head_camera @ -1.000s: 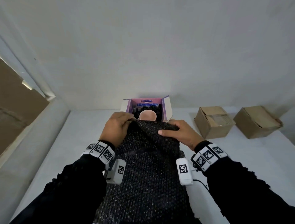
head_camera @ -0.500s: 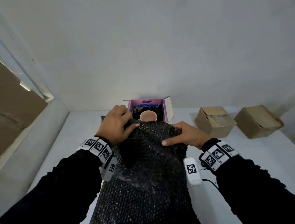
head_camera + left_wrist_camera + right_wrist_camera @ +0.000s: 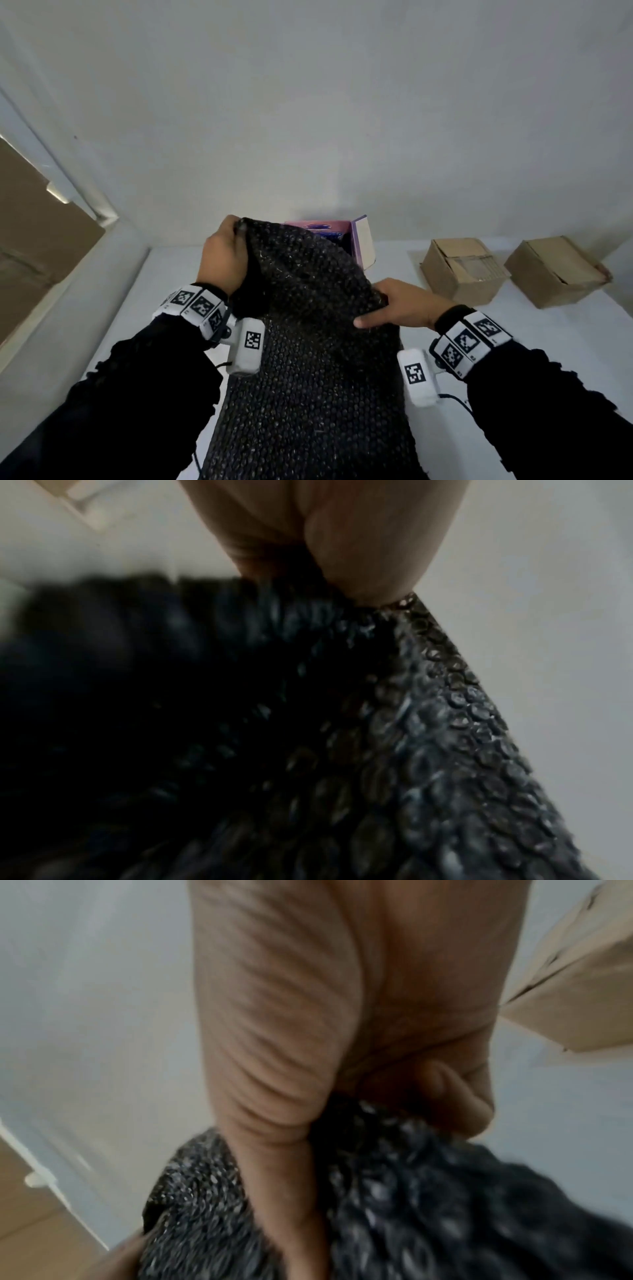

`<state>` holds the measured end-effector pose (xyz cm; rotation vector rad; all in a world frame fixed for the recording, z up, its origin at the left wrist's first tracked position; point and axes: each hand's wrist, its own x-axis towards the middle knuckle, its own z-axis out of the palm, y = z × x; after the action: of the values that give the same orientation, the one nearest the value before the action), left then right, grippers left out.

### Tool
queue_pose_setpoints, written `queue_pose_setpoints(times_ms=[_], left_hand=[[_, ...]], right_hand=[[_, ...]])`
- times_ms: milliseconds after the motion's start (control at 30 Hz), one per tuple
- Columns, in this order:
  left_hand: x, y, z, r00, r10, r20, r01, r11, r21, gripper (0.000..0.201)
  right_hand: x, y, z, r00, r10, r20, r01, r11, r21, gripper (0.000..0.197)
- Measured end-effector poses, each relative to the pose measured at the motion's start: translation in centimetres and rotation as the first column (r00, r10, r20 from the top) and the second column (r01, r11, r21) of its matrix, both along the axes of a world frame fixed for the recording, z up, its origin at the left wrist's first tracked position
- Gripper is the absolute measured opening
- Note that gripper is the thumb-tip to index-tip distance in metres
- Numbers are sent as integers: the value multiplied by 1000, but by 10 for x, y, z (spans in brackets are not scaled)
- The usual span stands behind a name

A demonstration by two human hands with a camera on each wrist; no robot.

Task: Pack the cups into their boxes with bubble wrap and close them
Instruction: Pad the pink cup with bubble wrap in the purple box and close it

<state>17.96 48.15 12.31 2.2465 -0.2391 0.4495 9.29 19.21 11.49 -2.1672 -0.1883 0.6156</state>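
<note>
A long sheet of black bubble wrap [image 3: 315,359] runs from the table's near edge up to both hands. My left hand [image 3: 224,255] grips its far left corner, raised high. My right hand [image 3: 399,305] grips the right edge lower down, thumb on top. In the left wrist view the fingers pinch the bubble wrap [image 3: 394,723], and in the right wrist view the hand closes round a bunch of the bubble wrap [image 3: 411,1191]. Behind the lifted sheet stands the open purple box [image 3: 346,236]; the cup inside is hidden by the wrap.
Two closed brown cardboard boxes [image 3: 460,270] [image 3: 555,270] sit at the right back of the white table [image 3: 513,329]. A white wall rises just behind. A brown panel and a white ledge [image 3: 44,240] run along the left side.
Both hands have lifted the far end of the bubble wrap off the table; the left went up and back, the right lower. The pink cup, seen earlier, is now covered.
</note>
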Motion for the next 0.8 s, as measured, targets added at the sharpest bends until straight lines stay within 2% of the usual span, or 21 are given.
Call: queue_pose_setpoints(times_ms=[67, 100, 133, 167, 200, 233, 300, 367, 433, 467, 533, 567, 600, 667, 733, 767, 800], left_hand=[[-4, 0, 2, 997, -59, -57, 55, 996, -68, 12], [-9, -1, 4, 986, -132, -99, 120, 986, -117, 17], [-13, -1, 5, 964, -232, -128, 213, 966, -146, 30], [-16, 0, 4, 936, -325, -135, 312, 943, -113, 46], [-16, 1, 1, 913, -387, -134, 388, 922, -19, 57], [-15, 2, -3, 902, -415, -121, 427, 899, 100, 59], [-8, 2, -12, 907, -410, -91, 419, 867, 269, 39], [-1, -3, -16, 924, -370, -96, 382, 888, 256, 25], [7, -10, -17, 940, -337, -45, 338, 912, 233, 26], [10, -13, -15, 953, -304, 3, 295, 927, 233, 26], [18, -20, -8, 970, -218, 102, 199, 965, 171, 22], [21, -23, -5, 974, -180, 139, 165, 979, 117, 31], [23, -26, 0, 973, -151, 174, 139, 987, 80, 40], [31, -34, 3, 963, -139, 232, 121, 989, 89, 46], [41, -42, -1, 953, -186, 239, 148, 974, 170, 38], [45, -45, -5, 951, -218, 221, 167, 959, 229, 35], [49, -48, -13, 949, -249, 192, 186, 938, 294, 37]], right_hand=[[4, -8, -4, 1000, -24, -6, 22, 977, -214, 20], [5, -11, -5, 998, -57, -34, 48, 970, -240, 15], [5, -13, -4, 993, -104, -62, 89, 975, -203, 17], [6, -15, -3, 983, -165, -74, 156, 980, -120, 26], [8, -17, -2, 970, -234, -61, 234, 972, -8, 35], [11, -19, 1, 949, -313, -42, 316, 942, 111, 42], [18, -20, 9, 883, -469, -28, 451, 830, 327, 41], [26, -19, 20, 835, -550, -6, 494, 745, 449, 28], [34, -20, 29, 842, -538, 20, 450, 724, 524, 13], [37, -20, 35, 859, -511, 32, 406, 718, 565, 14], [46, -21, 46, 883, -461, 86, 324, 733, 599, 42], [52, -19, 51, 873, -464, 150, 299, 753, 587, 44], [58, -16, 54, 836, -489, 247, 296, 782, 549, 36], [74, -13, 53, 688, -525, 501, 347, 845, 408, 29], [90, -10, 47, 531, -473, 703, 383, 874, 299, 26], [96, -7, 44, 481, -425, 766, 386, 888, 250, 22], [102, -4, 39, 462, -373, 805, 383, 902, 198, 20]])
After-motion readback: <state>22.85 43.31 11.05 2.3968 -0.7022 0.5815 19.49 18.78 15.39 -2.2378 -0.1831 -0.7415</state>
